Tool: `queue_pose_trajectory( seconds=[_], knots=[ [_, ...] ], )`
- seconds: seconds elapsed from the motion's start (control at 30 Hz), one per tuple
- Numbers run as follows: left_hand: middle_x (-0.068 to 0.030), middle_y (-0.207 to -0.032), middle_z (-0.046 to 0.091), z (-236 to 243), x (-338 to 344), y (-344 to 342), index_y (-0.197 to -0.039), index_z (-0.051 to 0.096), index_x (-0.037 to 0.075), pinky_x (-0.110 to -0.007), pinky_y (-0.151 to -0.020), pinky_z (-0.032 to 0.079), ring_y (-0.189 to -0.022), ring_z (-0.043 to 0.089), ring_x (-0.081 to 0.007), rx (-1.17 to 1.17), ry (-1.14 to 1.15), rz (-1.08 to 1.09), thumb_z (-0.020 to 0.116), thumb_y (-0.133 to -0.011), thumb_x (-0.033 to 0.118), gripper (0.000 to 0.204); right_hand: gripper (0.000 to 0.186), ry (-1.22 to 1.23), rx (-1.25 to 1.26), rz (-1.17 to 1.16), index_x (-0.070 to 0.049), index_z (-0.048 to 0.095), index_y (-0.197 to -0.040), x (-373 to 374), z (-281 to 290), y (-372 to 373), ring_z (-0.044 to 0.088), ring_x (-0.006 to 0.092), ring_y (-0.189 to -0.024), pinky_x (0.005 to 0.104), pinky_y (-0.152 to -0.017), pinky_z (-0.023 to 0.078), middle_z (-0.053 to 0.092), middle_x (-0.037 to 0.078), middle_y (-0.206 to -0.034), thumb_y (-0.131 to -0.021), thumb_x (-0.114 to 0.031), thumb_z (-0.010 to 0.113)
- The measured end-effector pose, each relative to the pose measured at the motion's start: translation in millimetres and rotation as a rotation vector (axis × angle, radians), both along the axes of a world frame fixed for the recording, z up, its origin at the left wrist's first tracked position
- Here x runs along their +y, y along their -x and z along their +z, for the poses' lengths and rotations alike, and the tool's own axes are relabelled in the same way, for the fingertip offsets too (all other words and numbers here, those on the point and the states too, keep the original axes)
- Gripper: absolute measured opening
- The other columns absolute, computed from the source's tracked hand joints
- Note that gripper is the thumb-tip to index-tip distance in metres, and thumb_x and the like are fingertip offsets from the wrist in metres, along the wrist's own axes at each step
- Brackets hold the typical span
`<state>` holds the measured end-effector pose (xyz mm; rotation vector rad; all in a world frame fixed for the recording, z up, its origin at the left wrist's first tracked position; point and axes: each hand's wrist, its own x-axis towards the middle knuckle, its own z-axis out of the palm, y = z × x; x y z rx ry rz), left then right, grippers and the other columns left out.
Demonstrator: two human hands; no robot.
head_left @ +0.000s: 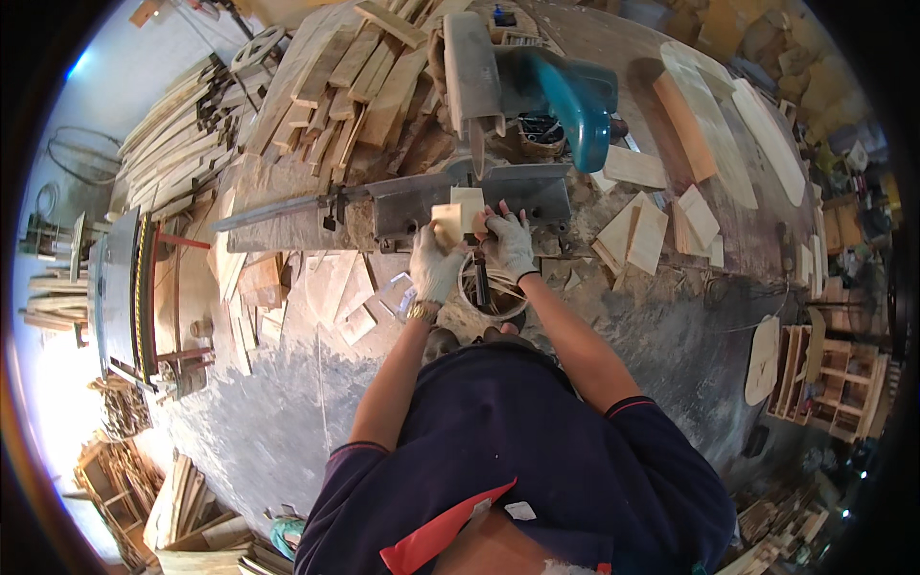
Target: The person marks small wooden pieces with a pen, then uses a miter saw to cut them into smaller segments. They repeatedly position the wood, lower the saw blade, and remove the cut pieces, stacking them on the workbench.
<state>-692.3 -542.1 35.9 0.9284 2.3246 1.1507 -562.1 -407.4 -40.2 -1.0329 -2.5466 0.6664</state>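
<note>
A miter saw (472, 72) with a teal handle (582, 115) stands in front of me, its blade (477, 149) above the grey metal fence and table. My left hand (436, 266), in a pale glove with bare fingertips, is closed on a small wood block (447, 220) just left of the blade line. Behind and right of that block, another pale wood piece (468, 199) lies on the saw table. My right hand (510, 241), gloved the same way, has its fingers apart beside this piece; whether they touch it is unclear.
Stacked wood strips (369, 72) lie on the bench at the far left. Loose offcuts (637, 230) are to the right, with long curved boards (767, 139) beyond. Below my hands stands a round bucket (494, 297) holding sticks. More scraps (335, 287) litter the floor.
</note>
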Motion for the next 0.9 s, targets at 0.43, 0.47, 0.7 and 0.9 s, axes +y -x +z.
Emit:
queue_pose_trajectory(
  seconds=[0.43, 0.47, 0.7, 0.9],
  knots=[
    [-0.013, -0.112, 0.069, -26.1, 19.4, 18.5, -0.114, 0.069, 0.007, -0.048, -0.097, 0.045, -0.11, 0.059, -0.0349, 0.548, 0.131, -0.308, 0.076, -0.081, 0.026, 0.038, 0.078, 0.077, -0.108, 0.107, -0.013, 0.043, -0.154, 15.8, 29.7, 1.8, 0.032, 0.0304, -0.153, 0.0556, -0.126, 0.016, 0.047, 0.009, -0.158, -0.088, -0.038, 0.075],
    [-0.0124, -0.11, 0.07, -30.1, 22.4, 18.5, -0.109, 0.07, 0.007, -0.048, -0.097, 0.045, -0.109, 0.06, -0.0343, 0.558, 0.111, -0.282, 0.076, -0.082, 0.026, 0.034, 0.077, 0.068, -0.115, 0.113, -0.013, 0.045, -0.153, 20.2, 30.1, 5.6, 0.032, 0.0302, -0.152, 0.0558, -0.126, 0.016, 0.047, 0.008, -0.158, -0.088, -0.039, 0.076],
    [-0.0102, -0.1, 0.075, -42.6, 33.2, 20.5, -0.099, 0.074, 0.007, -0.05, -0.096, 0.045, -0.102, 0.062, -0.0313, 0.586, 0.064, -0.196, 0.074, -0.084, 0.026, 0.025, 0.063, 0.024, -0.071, 0.079, -0.019, 0.059, -0.141, 28.8, 18.4, 14.6, 0.038, 0.0263, -0.149, 0.0541, -0.124, 0.021, 0.053, 0.003, -0.153, -0.084, -0.036, 0.079],
    [-0.0099, -0.1, 0.075, -43.2, 34.4, 19.4, -0.093, 0.074, 0.007, -0.054, -0.102, 0.044, -0.103, 0.063, -0.0325, 0.566, 0.115, -0.176, 0.072, -0.084, 0.024, 0.019, 0.057, 0.062, -0.046, 0.045, -0.017, 0.064, -0.135, 27.9, 21.7, 15.7, 0.04, 0.026, -0.146, 0.0525, -0.123, 0.022, 0.053, 0.001, -0.153, -0.083, -0.035, 0.079]
  ],
)
